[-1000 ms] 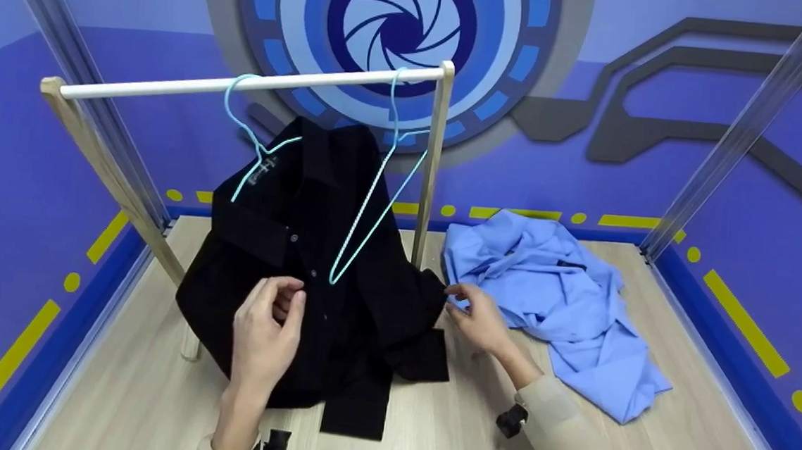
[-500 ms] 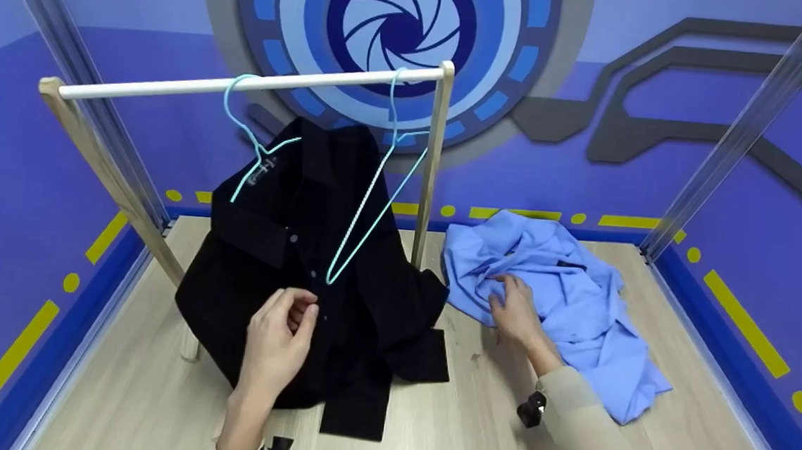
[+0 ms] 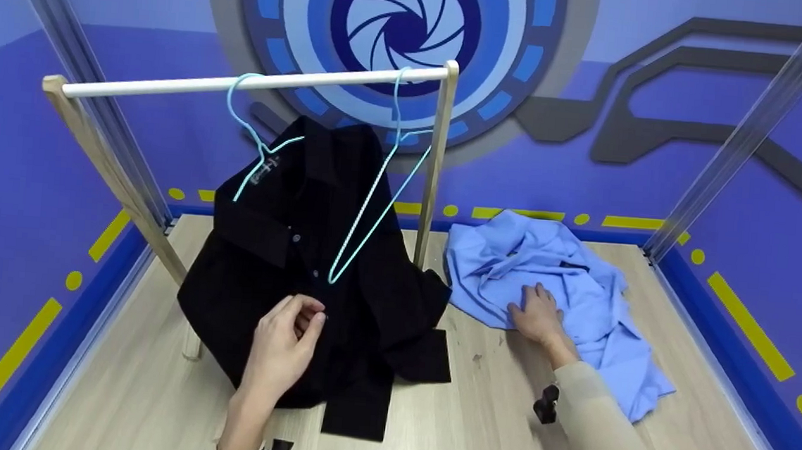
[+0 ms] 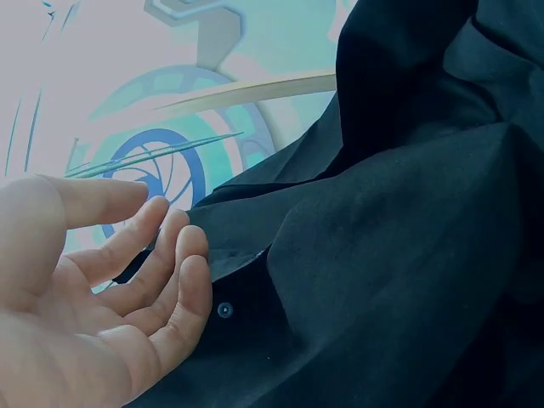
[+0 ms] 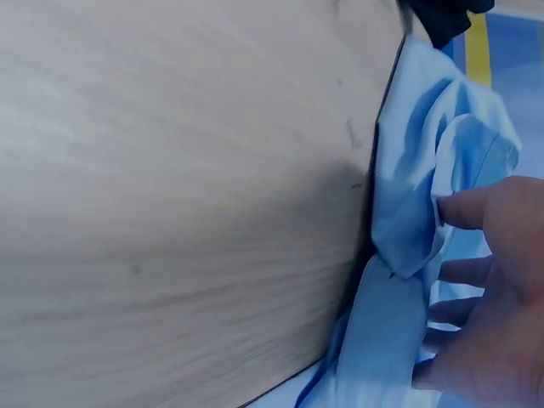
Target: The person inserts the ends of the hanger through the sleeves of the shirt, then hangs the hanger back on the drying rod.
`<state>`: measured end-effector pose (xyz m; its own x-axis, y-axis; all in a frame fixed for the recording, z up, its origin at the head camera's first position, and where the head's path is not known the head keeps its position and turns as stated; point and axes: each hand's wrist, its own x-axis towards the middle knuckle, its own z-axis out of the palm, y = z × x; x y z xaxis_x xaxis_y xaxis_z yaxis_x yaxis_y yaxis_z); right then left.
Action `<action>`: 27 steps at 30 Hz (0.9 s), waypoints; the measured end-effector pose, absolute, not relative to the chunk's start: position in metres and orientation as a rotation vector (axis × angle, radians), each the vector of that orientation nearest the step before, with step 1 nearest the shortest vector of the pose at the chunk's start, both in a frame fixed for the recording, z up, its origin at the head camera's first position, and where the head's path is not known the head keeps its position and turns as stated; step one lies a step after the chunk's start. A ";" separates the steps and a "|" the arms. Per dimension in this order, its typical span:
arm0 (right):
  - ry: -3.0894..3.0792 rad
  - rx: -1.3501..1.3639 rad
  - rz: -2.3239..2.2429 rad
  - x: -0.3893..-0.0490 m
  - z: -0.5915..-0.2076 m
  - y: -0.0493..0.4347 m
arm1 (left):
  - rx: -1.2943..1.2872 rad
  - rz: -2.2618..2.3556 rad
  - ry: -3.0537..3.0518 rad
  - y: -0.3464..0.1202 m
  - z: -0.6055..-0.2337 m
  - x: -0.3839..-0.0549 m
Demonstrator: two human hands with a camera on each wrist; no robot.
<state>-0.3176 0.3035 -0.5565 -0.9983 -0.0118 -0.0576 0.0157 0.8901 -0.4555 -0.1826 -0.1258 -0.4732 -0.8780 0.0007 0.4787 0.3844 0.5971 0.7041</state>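
A black button-up shirt (image 3: 247,299) hangs on a light-blue hanger (image 3: 245,117) from the rack's white bar. In front of it hovers my left hand (image 3: 284,347), its fingers loosely bent and nothing between them; the left wrist view has a shirt button (image 4: 225,310) just beside the fingertips. A light-blue shirt (image 3: 502,299) lies crumpled on the wooden surface at the right. My right hand (image 3: 539,316) is over it with fingers spread, and in the right wrist view the fingertips (image 5: 455,211) touch its folds.
A second light-blue hanger (image 3: 365,208) hangs bare at the bar's right end, partly in front of the black shirt. The rack's wooden post (image 3: 436,171) stands between the two shirts. Blue walls enclose the wooden surface (image 3: 457,426) on the back and sides.
My right hand has moved from beside the black shirt's sleeve rightward onto the light-blue shirt, its fingers now spread. My left hand has shifted slightly right and down in front of the black shirt.
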 end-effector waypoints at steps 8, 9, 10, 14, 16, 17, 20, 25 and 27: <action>2.968 -0.038 -0.654 -0.315 -0.561 0.309 | -0.371 -1.215 -2.456 -0.119 -0.479 -0.183; 2.969 -0.049 -0.649 -0.315 -0.560 0.310 | -0.379 -1.209 -2.467 -0.118 -0.480 -0.184; 2.970 -0.061 -0.644 -0.315 -0.560 0.310 | -0.388 -1.202 -2.477 -0.116 -0.482 -0.184; 2.985 -0.135 -0.642 -0.312 -0.557 0.311 | -0.437 -1.182 -2.503 -0.111 -0.486 -0.183; 2.989 -0.166 -0.643 -0.311 -0.557 0.312 | -0.463 -1.179 -2.515 -0.108 -0.488 -0.183; 2.991 -0.178 -0.641 -0.310 -0.557 0.312 | -0.475 -1.179 -2.522 -0.106 -0.488 -0.182; 2.991 -0.185 -0.616 -0.309 -0.558 0.312 | -0.509 -1.182 -2.548 -0.101 -0.490 -0.181; 3.002 -0.155 -0.493 -0.306 -0.558 0.312 | -0.563 -1.196 -2.594 -0.093 -0.492 -0.180; 3.001 -0.136 -0.452 -0.305 -0.557 0.311 | -0.583 -1.208 -2.611 -0.091 -0.494 -0.179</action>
<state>-0.3046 0.3109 -0.5572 -0.9906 -0.1040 -0.0891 -0.0731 0.9518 -0.2979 -0.1792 -0.0906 -0.4937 -0.9007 0.2652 0.3440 0.4339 0.5870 0.6835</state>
